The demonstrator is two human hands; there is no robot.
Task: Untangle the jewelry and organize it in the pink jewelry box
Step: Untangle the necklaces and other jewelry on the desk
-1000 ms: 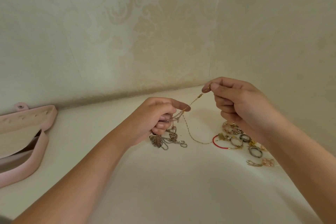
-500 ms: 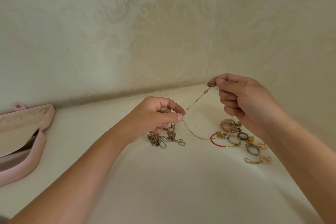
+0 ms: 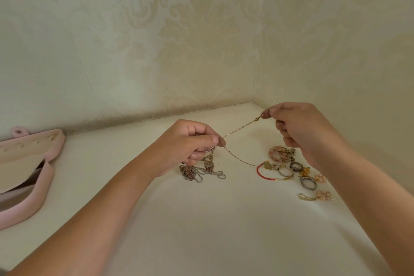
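Observation:
My right hand (image 3: 300,127) pinches the clasp end of a thin gold chain (image 3: 240,129), which stretches taut down to my left hand (image 3: 190,143). My left hand pinches the chain at thumb and forefinger and also holds part of a tangled clump of chains (image 3: 201,170) that hangs from it onto the white surface. The gold chain's free part (image 3: 239,158) trails down to the right toward a red bangle (image 3: 265,175). The open pink jewelry box (image 3: 29,163) lies at the far left.
A pile of loose jewelry lies under my right wrist: a pink bead bracelet (image 3: 281,153), rings (image 3: 295,166), hoop pieces (image 3: 308,182) and pink earrings (image 3: 322,195). Patterned walls meet in a corner (image 3: 254,87) behind the surface.
My right hand has pulled the clasp end farther to the right, away from my left hand, so a longer taut stretch of gold chain spans between them. The clump stays under my left hand.

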